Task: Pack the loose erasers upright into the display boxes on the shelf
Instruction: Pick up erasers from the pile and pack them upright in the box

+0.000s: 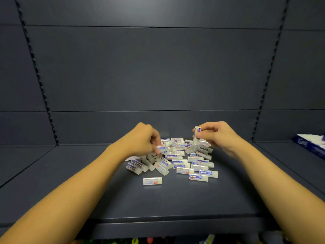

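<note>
A pile of several loose erasers point(177, 160), white with blue and red printed sleeves, lies in the middle of the dark shelf point(158, 196). My left hand point(143, 139) reaches into the pile's left side and pinches one eraser point(161, 148) between its curled fingers. Over the pile's right side, my right hand point(219, 136) holds an upright eraser point(197, 133) and a second one point(204, 142) lower in the fingers. One eraser point(152, 181) lies alone in front of the pile. A blue and white display box point(312, 145) shows at the right edge.
The shelf's dark back panel point(158, 76) rises behind the pile, with slotted uprights point(40, 81) left and right. Coloured goods point(140, 241) show on a lower shelf under the front edge. Bare shelf surface lies left of the pile and in front of it.
</note>
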The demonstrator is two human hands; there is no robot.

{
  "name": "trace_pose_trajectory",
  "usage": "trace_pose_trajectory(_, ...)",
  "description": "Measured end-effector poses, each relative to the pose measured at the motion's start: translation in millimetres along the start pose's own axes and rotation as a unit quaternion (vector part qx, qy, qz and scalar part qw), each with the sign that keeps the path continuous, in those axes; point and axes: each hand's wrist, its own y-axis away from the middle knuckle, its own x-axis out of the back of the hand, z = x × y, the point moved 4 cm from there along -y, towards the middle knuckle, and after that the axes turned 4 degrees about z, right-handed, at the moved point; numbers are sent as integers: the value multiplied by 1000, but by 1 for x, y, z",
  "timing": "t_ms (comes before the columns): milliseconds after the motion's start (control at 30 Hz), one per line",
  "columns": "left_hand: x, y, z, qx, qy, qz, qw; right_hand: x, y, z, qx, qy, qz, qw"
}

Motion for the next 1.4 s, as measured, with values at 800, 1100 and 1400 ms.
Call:
trace_pose_trajectory(800, -99, -119, 255, -140, 8, -64, 988, 222, 110, 24, -119, 395, 121, 903)
trace_pose_trajectory(1100, -133, -143, 359, -90, 16, -51, 995, 324, 142, 48, -98, 424, 109, 894)
trace_pose_trajectory(1400, -166, -186, 422, -67, 27, -61, 995, 417, 146, 87, -121, 359, 124, 917)
